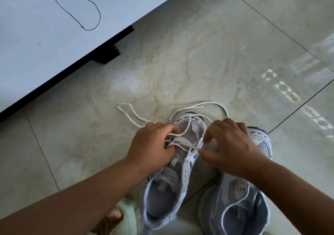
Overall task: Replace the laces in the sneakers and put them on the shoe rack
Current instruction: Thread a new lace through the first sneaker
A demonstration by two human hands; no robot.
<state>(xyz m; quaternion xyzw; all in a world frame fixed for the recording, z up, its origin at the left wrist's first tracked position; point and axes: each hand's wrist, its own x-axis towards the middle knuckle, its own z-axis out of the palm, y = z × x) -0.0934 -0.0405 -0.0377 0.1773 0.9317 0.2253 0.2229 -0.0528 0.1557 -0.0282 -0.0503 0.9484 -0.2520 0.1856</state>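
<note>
Two white and grey sneakers stand side by side on the tiled floor, toes pointing away from me. The left sneaker (182,164) has a white lace (137,116) threaded through its lower eyelets, with loose ends trailing over the floor past the toe. My left hand (153,144) grips the lace strands at the shoe's left eyelets. My right hand (233,148) hovers at the right eyelets, thumb and forefinger pinching the lace there. The right sneaker (240,195) lies partly under my right forearm and shows no lace.
A white cabinet (54,41) with a pen scribble on its face and dark feet stands at the upper left. Glossy beige floor tiles (207,54) spread ahead and to the right. A foot in a pale green slipper (124,215) shows at the bottom.
</note>
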